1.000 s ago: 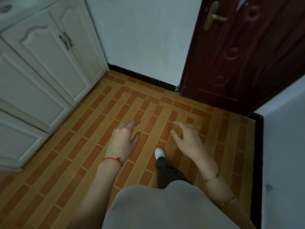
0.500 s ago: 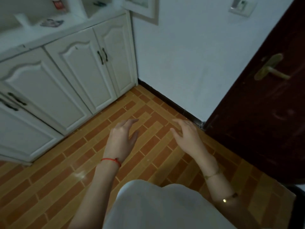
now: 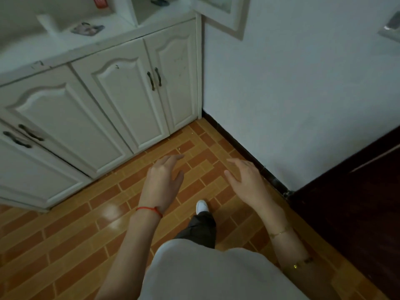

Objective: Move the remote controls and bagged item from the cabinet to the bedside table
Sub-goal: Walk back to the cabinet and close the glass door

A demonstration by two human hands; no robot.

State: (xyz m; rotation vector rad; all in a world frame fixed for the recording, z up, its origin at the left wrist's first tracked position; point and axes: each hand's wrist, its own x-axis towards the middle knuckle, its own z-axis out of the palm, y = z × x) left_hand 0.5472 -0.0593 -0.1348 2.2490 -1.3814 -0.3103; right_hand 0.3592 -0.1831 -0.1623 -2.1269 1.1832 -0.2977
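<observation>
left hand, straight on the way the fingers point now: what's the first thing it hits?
Probably the white cabinet, around its right-hand lower doors. The left hand is open and empty, with nothing visible between fingertips and doors but bare floor below. Depth is unclear from one view.

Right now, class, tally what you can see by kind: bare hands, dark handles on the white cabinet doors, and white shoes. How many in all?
Hands: 2, left hand and right hand
Dark door handles: 4
White shoe: 1
Total: 7

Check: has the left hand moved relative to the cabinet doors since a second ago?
Yes. The left hand is now nearer the white cabinet, open and empty over the floor, though the head camera also swung toward the cabinet.
</observation>
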